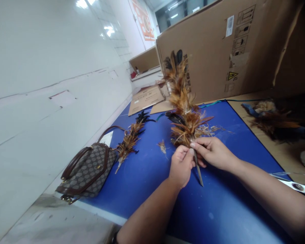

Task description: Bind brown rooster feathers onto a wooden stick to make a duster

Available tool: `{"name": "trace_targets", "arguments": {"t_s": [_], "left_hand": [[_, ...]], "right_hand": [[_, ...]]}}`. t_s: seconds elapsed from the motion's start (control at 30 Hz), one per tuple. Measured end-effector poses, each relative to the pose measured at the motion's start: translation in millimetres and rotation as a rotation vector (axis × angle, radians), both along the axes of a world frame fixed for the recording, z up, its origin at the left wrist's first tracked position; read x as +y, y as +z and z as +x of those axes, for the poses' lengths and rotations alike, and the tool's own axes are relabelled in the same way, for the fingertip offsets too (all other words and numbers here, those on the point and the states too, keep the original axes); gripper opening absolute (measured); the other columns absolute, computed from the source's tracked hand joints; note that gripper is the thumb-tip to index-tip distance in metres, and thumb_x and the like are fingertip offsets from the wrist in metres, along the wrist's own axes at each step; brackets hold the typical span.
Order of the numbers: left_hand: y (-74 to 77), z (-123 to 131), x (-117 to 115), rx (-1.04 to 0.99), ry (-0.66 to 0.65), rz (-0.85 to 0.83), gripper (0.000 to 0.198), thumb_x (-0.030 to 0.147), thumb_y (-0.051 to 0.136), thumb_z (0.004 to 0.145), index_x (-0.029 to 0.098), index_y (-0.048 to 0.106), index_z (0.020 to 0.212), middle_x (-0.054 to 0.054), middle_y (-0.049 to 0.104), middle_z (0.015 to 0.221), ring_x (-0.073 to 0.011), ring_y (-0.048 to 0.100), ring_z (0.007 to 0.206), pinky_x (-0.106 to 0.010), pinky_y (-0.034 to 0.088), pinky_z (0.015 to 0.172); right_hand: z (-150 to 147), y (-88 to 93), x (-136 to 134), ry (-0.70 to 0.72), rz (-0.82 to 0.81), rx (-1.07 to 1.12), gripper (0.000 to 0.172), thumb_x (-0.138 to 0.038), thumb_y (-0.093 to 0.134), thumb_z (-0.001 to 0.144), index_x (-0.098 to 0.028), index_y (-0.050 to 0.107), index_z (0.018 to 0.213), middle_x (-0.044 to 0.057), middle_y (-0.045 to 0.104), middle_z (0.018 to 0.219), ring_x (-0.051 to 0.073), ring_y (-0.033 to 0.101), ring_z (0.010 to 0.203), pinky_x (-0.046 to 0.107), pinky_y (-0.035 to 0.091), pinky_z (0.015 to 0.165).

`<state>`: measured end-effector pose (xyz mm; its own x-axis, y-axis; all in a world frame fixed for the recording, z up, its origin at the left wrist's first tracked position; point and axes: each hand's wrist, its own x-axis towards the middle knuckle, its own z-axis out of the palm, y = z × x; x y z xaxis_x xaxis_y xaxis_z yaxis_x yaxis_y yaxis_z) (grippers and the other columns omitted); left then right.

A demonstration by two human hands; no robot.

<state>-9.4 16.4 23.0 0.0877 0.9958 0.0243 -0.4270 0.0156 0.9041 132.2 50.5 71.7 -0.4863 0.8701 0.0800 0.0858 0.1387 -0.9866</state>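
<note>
A tall bunch of brown and orange feathers with dark tips (183,98) stands upright above the blue table, its bare stem slanting down toward me. My left hand (182,164) pinches the stem just below the lowest feathers. Close beside it on the right, my right hand (212,152) has its thumb and fingers closed on the base of the feathers. The two hands' fingertips meet at the stem. A second, smaller feather bunch (130,137) lies on the table to the left. Between them lies a small loose feather tuft (162,147).
A patterned handbag (93,169) sits at the table's left edge by the white wall. Behind the blue table (142,183) stands a large cardboard box (208,51). More feathers (277,122) lie at the right, near a metal tool (296,186).
</note>
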Motion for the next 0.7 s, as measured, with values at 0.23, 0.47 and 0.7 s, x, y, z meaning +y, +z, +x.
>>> {"name": "trace_targets", "arguments": {"t_s": [0.23, 0.47, 0.7], "left_hand": [[2.1, 6, -1, -0.044, 0.016, -0.042, 0.033, 0.051, 0.059, 0.094, 0.020, 0.047, 0.097, 0.000, 0.065, 0.073, -0.0126, 0.059, 0.052, -0.028, 0.050, 0.056], [6.5, 0, -5, -0.233, -0.269, -0.176, 0.025, 0.038, 0.066, 0.092, 0.016, 0.055, 0.097, 0.000, 0.056, 0.069, -0.0083, 0.042, 0.054, -0.024, 0.034, 0.054], [7.0, 3, -7, -0.362, -0.372, -0.301, 0.026, 0.035, 0.071, 0.090, 0.016, 0.055, 0.089, -0.002, 0.054, 0.075, -0.0087, 0.045, 0.060, -0.025, 0.033, 0.060]], "right_hand": [[8, 12.8, 2, -0.016, 0.019, 0.052, 0.041, -0.055, 0.055, 0.096, -0.020, 0.063, 0.076, 0.001, 0.065, 0.055, 0.017, 0.060, 0.045, 0.028, 0.047, 0.048], [18, 17.5, 10, -0.201, 0.175, -0.014, 0.044, -0.060, 0.063, 0.090, -0.018, 0.075, 0.087, 0.004, 0.070, 0.070, 0.018, 0.061, 0.062, 0.028, 0.050, 0.057], [21, 15.4, 12, -0.200, 0.214, -0.016, 0.043, -0.058, 0.064, 0.090, -0.018, 0.080, 0.094, 0.005, 0.073, 0.077, 0.019, 0.064, 0.067, 0.029, 0.050, 0.061]]}}
